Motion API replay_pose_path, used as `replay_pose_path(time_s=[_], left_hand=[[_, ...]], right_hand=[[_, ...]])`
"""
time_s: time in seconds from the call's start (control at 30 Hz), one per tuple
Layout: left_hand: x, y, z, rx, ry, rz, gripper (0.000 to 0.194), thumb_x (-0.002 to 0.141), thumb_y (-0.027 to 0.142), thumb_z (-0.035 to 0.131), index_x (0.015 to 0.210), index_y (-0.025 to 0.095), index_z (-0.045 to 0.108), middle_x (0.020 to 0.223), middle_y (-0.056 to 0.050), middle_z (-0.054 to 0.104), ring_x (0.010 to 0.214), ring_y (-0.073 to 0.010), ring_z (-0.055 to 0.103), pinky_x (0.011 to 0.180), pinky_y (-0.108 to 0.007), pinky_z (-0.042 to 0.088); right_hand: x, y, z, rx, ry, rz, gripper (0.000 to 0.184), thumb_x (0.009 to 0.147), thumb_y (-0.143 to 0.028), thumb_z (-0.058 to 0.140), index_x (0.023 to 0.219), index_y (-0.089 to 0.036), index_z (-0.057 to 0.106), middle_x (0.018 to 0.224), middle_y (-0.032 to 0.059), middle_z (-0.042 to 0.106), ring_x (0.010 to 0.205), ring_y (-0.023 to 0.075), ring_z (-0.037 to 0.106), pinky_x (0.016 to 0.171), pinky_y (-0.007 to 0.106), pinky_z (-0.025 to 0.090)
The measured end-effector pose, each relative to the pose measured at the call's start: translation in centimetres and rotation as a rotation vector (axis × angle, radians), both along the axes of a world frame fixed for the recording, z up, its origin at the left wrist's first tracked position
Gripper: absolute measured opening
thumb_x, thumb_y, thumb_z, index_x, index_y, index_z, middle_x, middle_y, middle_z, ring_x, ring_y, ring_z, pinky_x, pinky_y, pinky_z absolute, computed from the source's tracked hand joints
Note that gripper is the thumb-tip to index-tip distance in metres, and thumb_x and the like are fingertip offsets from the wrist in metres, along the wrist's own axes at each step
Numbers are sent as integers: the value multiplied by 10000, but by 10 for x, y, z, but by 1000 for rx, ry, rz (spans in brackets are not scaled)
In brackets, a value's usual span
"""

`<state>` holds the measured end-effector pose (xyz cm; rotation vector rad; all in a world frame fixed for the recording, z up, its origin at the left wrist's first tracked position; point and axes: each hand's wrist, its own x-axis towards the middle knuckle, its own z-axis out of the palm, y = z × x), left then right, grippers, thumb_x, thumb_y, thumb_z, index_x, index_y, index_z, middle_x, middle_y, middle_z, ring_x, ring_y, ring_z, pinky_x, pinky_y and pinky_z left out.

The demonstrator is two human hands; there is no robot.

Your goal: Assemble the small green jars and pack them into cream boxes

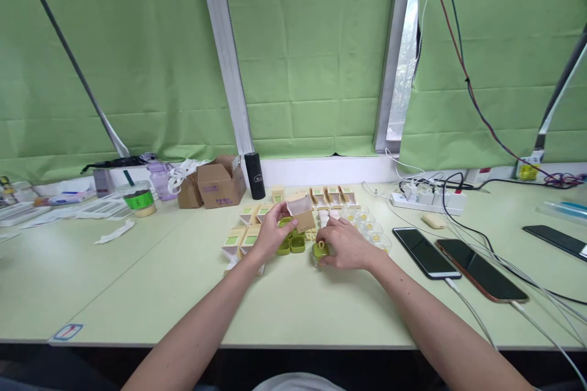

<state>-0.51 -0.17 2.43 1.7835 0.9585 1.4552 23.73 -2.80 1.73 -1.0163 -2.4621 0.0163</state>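
My left hand (273, 230) is closed on a small cardboard box (302, 219), which it holds tilted above several green lids (298, 244). To the right, the fingers of my right hand (345, 243) grip a small jar with a green lid (320, 249) low over the table. Several opened small boxes (233, 238) stand left of my left hand, and more small boxes (334, 197) form a row behind. Clear round cups (373, 231) with yellow centres are grouped beyond my right hand. Pale pink pieces (324, 216) lie between the hands, partly hidden.
Two phones, a black one (425, 253) and one in a brown case (481, 270), lie at right with charging cables. A power strip (428, 200) is behind them. A black bottle (254, 176), a brown carton (221, 183) and a drink cup (139, 198) stand at back left.
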Motion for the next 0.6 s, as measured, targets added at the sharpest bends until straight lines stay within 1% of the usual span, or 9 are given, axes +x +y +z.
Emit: replay_pose_path(time_s=[0.13, 0.23, 0.3, 0.37, 0.43, 0.53, 0.6], left_hand=[[-3, -3, 2, -13, 9, -31, 502, 780, 419, 846, 1188, 183, 673, 1219, -113, 750, 1126, -305, 717, 1002, -443, 571], [-6, -3, 2, 1, -4, -39, 517, 785, 453, 854, 1190, 183, 682, 1210, -122, 750, 1126, -312, 713, 1009, -452, 568], [-8, -4, 2, 17, 29, -42, 520, 786, 473, 860, 1188, 184, 700, 1192, -123, 750, 1128, -314, 704, 1027, -457, 554], [-9, -5, 0, 23, 122, -38, 510, 787, 476, 862, 1185, 191, 721, 1186, -120, 745, 1141, -324, 690, 1040, -472, 539], [-8, -7, -3, 19, 244, -34, 503, 783, 457, 867, 1197, 202, 736, 1202, -125, 730, 1151, -340, 678, 1039, -494, 531], [-3, -12, -10, 36, 401, -21, 496, 754, 415, 895, 1192, 221, 763, 1192, -133, 701, 1135, -353, 656, 1023, -524, 530], [2, -16, -16, 89, 465, -9, 476, 729, 389, 917, 1161, 239, 785, 1159, -131, 686, 1123, -355, 634, 1021, -533, 527]], right_hand=[[4, 2, 5, 19, 13, -36, 282, 686, -318, 950, 884, -249, 762, 832, 60, 746, 903, 298, 655, 801, 389, 441], [12, 10, 10, 45, 122, -149, 278, 740, -349, 915, 960, -248, 778, 907, 76, 758, 948, 311, 656, 804, 400, 464], [18, 18, 11, 71, 222, -229, 292, 773, -347, 890, 1024, -245, 780, 972, 90, 772, 1001, 325, 647, 819, 417, 478], [22, 26, 9, 108, 325, -304, 313, 802, -355, 867, 1077, -237, 776, 1038, 100, 781, 1041, 336, 631, 847, 442, 491], [25, 31, 6, 142, 407, -341, 335, 825, -359, 846, 1127, -235, 769, 1056, 102, 783, 1062, 341, 612, 875, 464, 501], [26, 35, 3, 182, 493, -360, 367, 831, -352, 833, 1171, -235, 760, 1075, 105, 784, 1093, 352, 592, 906, 493, 511], [26, 35, 2, 187, 517, -364, 362, 842, -348, 819, 1179, -229, 759, 1091, 108, 784, 1105, 357, 588, 913, 508, 517]])
